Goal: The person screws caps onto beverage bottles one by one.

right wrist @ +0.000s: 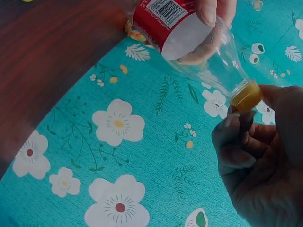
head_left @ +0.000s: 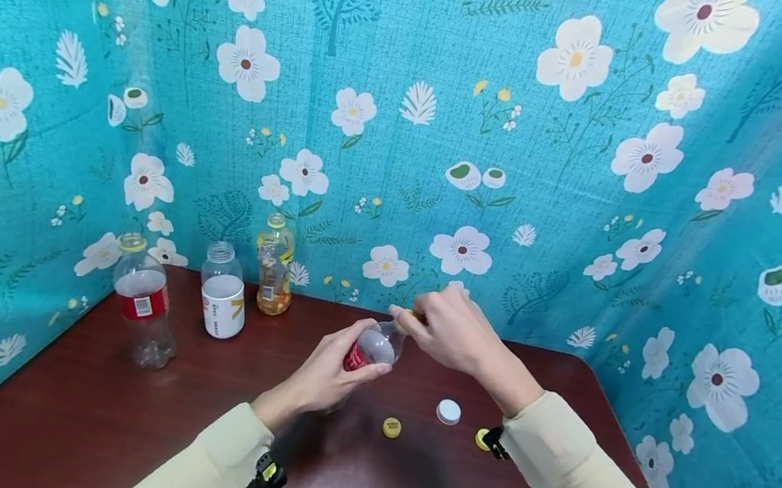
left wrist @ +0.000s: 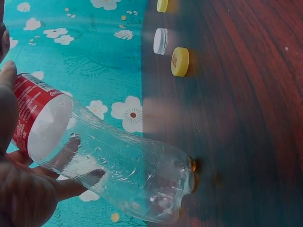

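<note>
My left hand (head_left: 330, 363) grips a clear plastic bottle (left wrist: 118, 165) around its red label (left wrist: 35, 106). The bottle leans to the right, and its base is close over the table in the left wrist view. With thumb and fingertips, my right hand (head_left: 452, 331) pinches a yellow bottle cap (right wrist: 247, 96) at the bottle's mouth. The right wrist view shows the cap sitting over the end of the neck. Below the hands lie a yellow cap (head_left: 391, 427) and a white cap (head_left: 448, 411); another yellow cap (head_left: 482, 438) is partly hidden by the right wrist strap.
Three uncapped bottles stand at the left of the dark red table (head_left: 71, 407): a red-labelled bottle (head_left: 141, 299), a white-labelled bottle (head_left: 222, 305) and a yellow-patterned bottle (head_left: 274, 264). A blue flowered cloth (head_left: 383, 192) hangs behind the table and along both sides.
</note>
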Action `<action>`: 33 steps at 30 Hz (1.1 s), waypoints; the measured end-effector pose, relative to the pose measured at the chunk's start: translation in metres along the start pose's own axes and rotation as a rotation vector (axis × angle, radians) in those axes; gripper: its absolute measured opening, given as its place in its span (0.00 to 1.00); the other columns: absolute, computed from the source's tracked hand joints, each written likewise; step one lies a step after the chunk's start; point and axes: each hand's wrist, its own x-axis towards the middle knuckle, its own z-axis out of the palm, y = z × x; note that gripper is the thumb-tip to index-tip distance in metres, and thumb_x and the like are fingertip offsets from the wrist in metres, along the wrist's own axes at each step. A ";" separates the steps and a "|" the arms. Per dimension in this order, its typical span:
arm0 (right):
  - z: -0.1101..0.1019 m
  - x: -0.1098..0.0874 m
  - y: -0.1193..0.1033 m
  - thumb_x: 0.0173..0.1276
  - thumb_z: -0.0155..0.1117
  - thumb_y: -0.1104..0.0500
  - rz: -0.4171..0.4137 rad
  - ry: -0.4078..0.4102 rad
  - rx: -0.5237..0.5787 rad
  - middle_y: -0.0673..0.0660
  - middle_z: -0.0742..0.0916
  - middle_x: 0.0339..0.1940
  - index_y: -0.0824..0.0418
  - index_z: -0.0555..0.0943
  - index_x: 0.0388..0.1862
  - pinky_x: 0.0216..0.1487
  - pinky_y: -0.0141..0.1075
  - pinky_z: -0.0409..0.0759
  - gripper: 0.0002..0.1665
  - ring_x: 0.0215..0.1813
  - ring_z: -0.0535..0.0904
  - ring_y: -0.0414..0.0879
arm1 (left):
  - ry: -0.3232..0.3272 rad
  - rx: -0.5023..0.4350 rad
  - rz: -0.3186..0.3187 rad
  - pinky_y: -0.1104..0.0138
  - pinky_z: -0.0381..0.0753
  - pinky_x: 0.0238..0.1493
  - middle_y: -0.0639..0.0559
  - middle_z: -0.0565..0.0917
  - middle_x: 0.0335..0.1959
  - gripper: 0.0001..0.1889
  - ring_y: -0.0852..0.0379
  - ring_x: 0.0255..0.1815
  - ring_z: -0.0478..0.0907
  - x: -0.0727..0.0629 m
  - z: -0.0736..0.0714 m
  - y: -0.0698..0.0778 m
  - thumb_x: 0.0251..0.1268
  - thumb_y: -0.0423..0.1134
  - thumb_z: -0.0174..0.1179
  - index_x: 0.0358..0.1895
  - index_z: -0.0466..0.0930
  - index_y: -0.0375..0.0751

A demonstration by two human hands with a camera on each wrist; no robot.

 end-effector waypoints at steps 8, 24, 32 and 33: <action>-0.011 0.002 0.007 0.76 0.64 0.45 -0.055 -0.100 0.143 0.45 0.75 0.12 0.53 0.85 0.28 0.19 0.34 0.64 0.18 0.14 0.66 0.41 | -0.017 0.010 0.008 0.62 0.83 0.53 0.53 0.82 0.55 0.33 0.58 0.51 0.79 0.002 0.001 0.002 0.66 0.51 0.70 0.71 0.69 0.46; -0.004 -0.001 0.015 0.71 0.70 0.51 -0.165 -0.050 0.259 0.43 0.81 0.21 0.54 0.87 0.40 0.26 0.33 0.70 0.08 0.22 0.72 0.39 | -0.001 -0.030 -0.031 0.62 0.82 0.53 0.55 0.82 0.54 0.32 0.60 0.49 0.79 -0.005 0.003 0.000 0.66 0.51 0.70 0.70 0.69 0.51; -0.004 0.002 0.001 0.70 0.72 0.49 -0.034 -0.023 0.131 0.43 0.82 0.19 0.60 0.87 0.37 0.21 0.33 0.71 0.14 0.18 0.72 0.38 | 0.060 -0.010 -0.012 0.61 0.82 0.54 0.54 0.81 0.56 0.33 0.58 0.52 0.79 -0.004 0.005 0.000 0.66 0.51 0.71 0.70 0.69 0.49; -0.004 0.002 0.000 0.70 0.72 0.49 -0.028 -0.030 0.128 0.43 0.81 0.19 0.59 0.87 0.37 0.20 0.33 0.71 0.14 0.18 0.72 0.38 | 0.061 -0.002 -0.009 0.60 0.82 0.54 0.53 0.81 0.56 0.33 0.58 0.52 0.79 -0.005 0.004 0.000 0.66 0.52 0.70 0.70 0.69 0.49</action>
